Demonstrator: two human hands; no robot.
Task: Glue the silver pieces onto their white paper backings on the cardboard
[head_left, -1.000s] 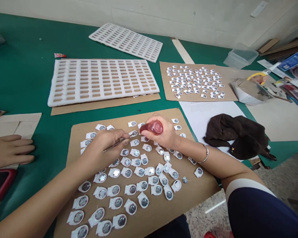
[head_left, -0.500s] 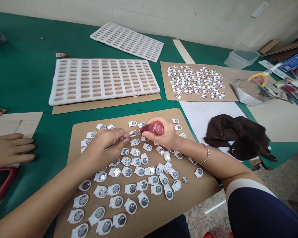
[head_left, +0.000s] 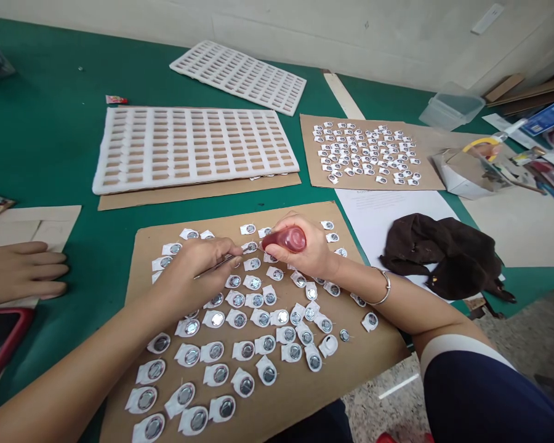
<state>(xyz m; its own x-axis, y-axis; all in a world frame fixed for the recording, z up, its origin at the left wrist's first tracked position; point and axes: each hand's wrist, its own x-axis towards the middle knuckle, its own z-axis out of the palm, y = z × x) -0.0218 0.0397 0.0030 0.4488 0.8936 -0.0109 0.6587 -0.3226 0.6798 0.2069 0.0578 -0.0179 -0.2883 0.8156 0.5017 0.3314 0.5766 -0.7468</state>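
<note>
In my right hand (head_left: 311,249) is a reddish squeeze bottle (head_left: 286,240), tilted so its narrow end points left and down at a small white part with a round metal disc (head_left: 250,247). My left hand (head_left: 207,261) pinches metal tweezers (head_left: 216,267), their tip close to that same part. Both hands are over a brown cardboard sheet (head_left: 351,375) that bears many similar white parts with silver discs in loose rows. One small disc (head_left: 344,335) lies by itself near the sheet's right side. The bottle's tip is too small to make out clearly.
Behind lie two white slotted foam trays (head_left: 189,144) and a second cardboard sheet (head_left: 307,147) with more parts. Dark cloth (head_left: 443,252) rests at the right, near a box of tools (head_left: 461,175). Another person's hand (head_left: 23,271) is at the left, above a red-edged phone (head_left: 4,338).
The view has shifted very slightly. Both hands keep nearly the same place, with the bottle and tweezers still at the same white part.
</note>
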